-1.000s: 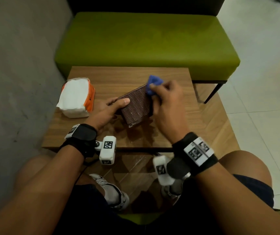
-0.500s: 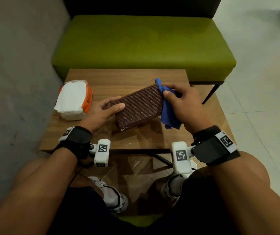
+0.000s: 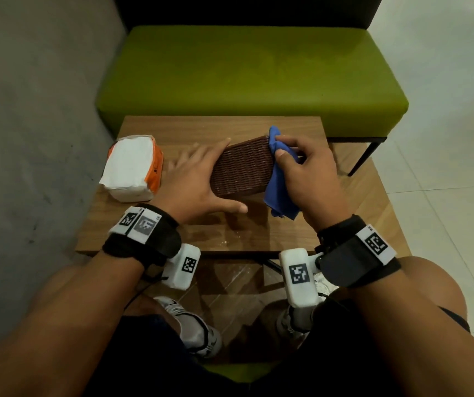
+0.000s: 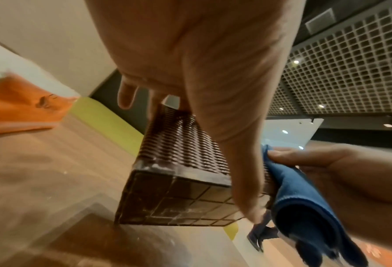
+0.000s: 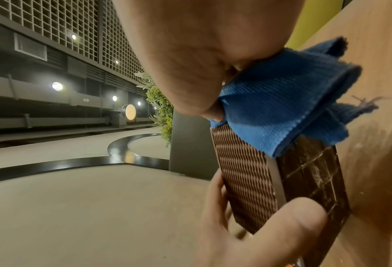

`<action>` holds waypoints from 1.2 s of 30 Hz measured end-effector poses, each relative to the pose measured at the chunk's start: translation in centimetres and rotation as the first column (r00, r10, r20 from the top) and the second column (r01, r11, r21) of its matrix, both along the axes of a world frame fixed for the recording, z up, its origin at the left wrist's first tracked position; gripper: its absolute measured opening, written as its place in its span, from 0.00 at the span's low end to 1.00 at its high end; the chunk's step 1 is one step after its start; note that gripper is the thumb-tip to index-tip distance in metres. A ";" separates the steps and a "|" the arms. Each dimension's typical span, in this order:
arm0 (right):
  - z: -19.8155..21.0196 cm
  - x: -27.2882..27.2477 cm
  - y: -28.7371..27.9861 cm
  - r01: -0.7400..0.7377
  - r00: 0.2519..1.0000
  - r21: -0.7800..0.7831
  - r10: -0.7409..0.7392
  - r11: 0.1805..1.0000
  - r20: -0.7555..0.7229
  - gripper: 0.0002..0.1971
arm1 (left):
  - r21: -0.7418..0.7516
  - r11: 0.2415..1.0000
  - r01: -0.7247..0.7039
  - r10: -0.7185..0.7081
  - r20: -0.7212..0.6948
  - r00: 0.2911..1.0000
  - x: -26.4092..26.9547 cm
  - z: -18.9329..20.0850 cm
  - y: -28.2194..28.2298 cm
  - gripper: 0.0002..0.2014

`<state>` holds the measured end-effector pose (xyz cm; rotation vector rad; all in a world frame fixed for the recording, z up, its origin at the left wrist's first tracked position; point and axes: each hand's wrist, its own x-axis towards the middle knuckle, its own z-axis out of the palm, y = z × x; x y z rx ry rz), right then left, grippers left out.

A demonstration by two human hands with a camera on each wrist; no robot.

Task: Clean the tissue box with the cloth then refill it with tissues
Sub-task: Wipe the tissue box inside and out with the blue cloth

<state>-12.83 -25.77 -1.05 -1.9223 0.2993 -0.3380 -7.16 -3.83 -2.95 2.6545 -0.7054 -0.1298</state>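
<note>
The brown woven tissue box (image 3: 243,169) stands tilted on its edge on the wooden table (image 3: 230,233). My left hand (image 3: 198,179) spans its left part, fingers on the far edge and thumb along the near edge, holding it. In the left wrist view the box (image 4: 181,150) rests one corner on the wood under my left hand (image 4: 202,81). My right hand (image 3: 304,170) grips the blue cloth (image 3: 280,190) and presses it against the box's right end. The right wrist view shows the cloth (image 5: 281,101) folded over the box (image 5: 243,171). A white tissue pack (image 3: 132,167) in orange wrap lies to the left.
A green bench (image 3: 244,73) stands right behind the table. A grey wall (image 3: 29,138) runs along the left side. A lower wooden surface (image 3: 367,202) extends to the right of the table. My knees and shoes are below the table's near edge.
My right hand carried the cloth from the box's far top corner down to its right end. My left hand shifted from the box's left end to spanning its far and near edges.
</note>
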 end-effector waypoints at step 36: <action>-0.4 0.1 0.4 0.004 0.977 -0.518 0.108 0.855 0.186 0.14 | -0.451 0.892 0.017 -0.075 -0.111 0.991 0.0 -3.5 1.4 0.50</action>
